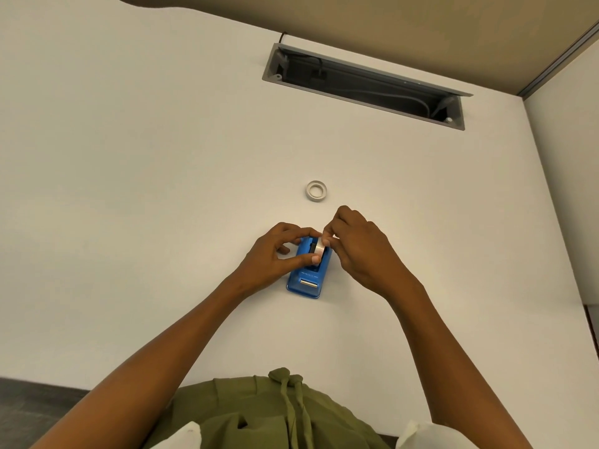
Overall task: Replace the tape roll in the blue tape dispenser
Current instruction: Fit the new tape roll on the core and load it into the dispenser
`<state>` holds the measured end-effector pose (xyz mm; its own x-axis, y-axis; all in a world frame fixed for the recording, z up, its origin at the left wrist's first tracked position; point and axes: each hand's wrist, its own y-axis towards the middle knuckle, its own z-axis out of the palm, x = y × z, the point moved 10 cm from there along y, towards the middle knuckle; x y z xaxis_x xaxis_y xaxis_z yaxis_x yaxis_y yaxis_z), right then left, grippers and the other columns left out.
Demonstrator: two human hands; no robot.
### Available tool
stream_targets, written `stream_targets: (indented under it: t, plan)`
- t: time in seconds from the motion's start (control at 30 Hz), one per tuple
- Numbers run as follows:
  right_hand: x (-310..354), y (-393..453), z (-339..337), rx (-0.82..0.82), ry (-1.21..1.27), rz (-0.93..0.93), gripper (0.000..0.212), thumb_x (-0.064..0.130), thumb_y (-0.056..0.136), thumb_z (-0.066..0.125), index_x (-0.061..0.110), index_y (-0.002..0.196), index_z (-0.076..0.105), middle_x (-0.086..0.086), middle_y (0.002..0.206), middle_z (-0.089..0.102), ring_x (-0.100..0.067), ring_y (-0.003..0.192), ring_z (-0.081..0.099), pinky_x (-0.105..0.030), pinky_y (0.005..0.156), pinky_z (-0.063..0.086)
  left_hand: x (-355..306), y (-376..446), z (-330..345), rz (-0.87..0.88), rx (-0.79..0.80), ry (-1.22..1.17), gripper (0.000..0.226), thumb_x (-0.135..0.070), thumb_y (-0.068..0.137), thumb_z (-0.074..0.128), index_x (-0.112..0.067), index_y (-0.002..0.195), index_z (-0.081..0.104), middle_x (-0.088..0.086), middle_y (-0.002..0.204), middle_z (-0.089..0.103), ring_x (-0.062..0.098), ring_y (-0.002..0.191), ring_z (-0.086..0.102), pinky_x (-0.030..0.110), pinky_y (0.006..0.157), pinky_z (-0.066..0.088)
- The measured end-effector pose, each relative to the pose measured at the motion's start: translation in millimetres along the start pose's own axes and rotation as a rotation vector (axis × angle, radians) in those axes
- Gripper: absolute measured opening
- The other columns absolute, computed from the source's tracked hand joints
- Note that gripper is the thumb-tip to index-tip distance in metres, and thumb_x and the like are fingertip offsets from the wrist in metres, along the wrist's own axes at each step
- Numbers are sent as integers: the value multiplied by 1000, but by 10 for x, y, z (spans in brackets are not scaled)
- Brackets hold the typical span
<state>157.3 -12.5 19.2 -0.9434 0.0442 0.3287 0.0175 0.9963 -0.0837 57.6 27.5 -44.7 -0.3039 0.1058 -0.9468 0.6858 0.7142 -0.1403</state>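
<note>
Head view, the only one supplied. The blue tape dispenser [309, 273] sits flat on the white table [162, 189], its cutter end toward the person. A tape roll [319, 247] stands on edge in the dispenser's well. A second, pale ring [316, 190] lies flat on the table beyond the dispenser, well apart from it; whether it is a spent core or a fresh roll cannot be told.

The left hand [280, 254] pinches the roll in the well, thumb at its near rim and forefinger over its top. The right hand [359, 247] is closed at the fingertips on the roll's far right side; whether it grips the roll itself, its hub or a loose tape end cannot be told.

Judgement: the roll is being seated in or lifted from the well; the view does not settle which. To do the step well:
- Keep the roll upright and square to the well walls.
- Guide the hub's ends evenly into the side slots, if seating.
- Keep the dispenser from sliding or tipping.
- Check that the tape will unwind toward the cutter [308, 283].
</note>
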Motion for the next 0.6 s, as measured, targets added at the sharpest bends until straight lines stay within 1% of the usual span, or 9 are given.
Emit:
stream_targets:
  t: [0.1, 0.17, 0.23, 0.3, 0.33, 0.4, 0.47, 0.53, 0.6]
  plan:
    - [-59, -26, 45, 10, 137, 66, 12, 17, 97, 45, 14, 96, 56, -1, 98, 47, -18, 83, 48, -30, 68, 39, -11, 3, 0, 6, 2, 2, 37, -35, 77, 70, -42, 110, 54, -6, 116, 56, 6, 102, 55, 10, 74, 44]
    - [-105, -40, 72, -6, 253, 123, 12, 17, 97, 45, 12, 95, 56, -1, 96, 49, -18, 81, 50, -31, 70, 42, -16, 1, -2, 11, 5, -4, 36, -37, 76, 70, -48, 107, 53, -8, 114, 56, 4, 101, 55, 8, 74, 44]
    - [-163, -65, 60, -61, 390, 179, 10, 15, 95, 50, 11, 92, 59, -3, 93, 55, -17, 80, 52, -24, 71, 42, -20, 2, 0, 11, 6, -13, 37, -38, 76, 69, -54, 103, 50, -9, 113, 56, 5, 102, 55, 10, 74, 44]
    - [-226, -98, 35, -112, 505, 234, 8, 15, 92, 55, 15, 90, 63, 0, 91, 62, -12, 77, 55, -11, 67, 40, -14, 5, 0, 9, 3, -16, 37, -39, 75, 70, -56, 102, 49, -9, 113, 56, 5, 102, 55, 14, 76, 44]
    - [-250, -110, 28, -124, 552, 252, 10, 17, 92, 56, 16, 92, 65, 2, 90, 64, -8, 74, 56, -8, 64, 41, -10, 6, -2, 8, 1, -14, 37, -40, 75, 70, -56, 101, 49, -9, 113, 55, 5, 102, 55, 15, 77, 44]
    - [-290, -125, 19, -135, 631, 275, 16, 20, 94, 54, 17, 98, 69, 5, 89, 66, -3, 66, 58, -7, 61, 42, -6, 8, 2, 6, 3, -4, 37, -43, 73, 69, -58, 101, 48, -10, 113, 55, 4, 101, 55, 14, 76, 44]
    - [-320, -131, -8, -144, 652, 290, 19, 23, 93, 55, 16, 98, 72, 3, 88, 69, -4, 65, 60, -9, 61, 43, -4, 8, 4, 2, 4, 2, 36, -47, 72, 67, -58, 101, 48, -11, 113, 54, 2, 100, 55, 13, 74, 44]
    - [-319, -129, -50, -155, 628, 276, 14, 25, 87, 64, 17, 91, 75, 3, 87, 71, -7, 70, 61, -11, 63, 44, 6, 9, -4, -1, -4, 0, 36, -44, 73, 69, -53, 103, 51, -10, 114, 55, 3, 100, 55, 13, 74, 43]
    - [-281, -123, -75, -144, 579, 247, 9, 25, 79, 74, 20, 85, 76, 6, 86, 70, -7, 71, 60, -10, 61, 43, 9, 8, -2, 0, -4, 3, 37, -40, 75, 70, -47, 107, 53, -7, 116, 56, 6, 101, 55, 13, 75, 43]
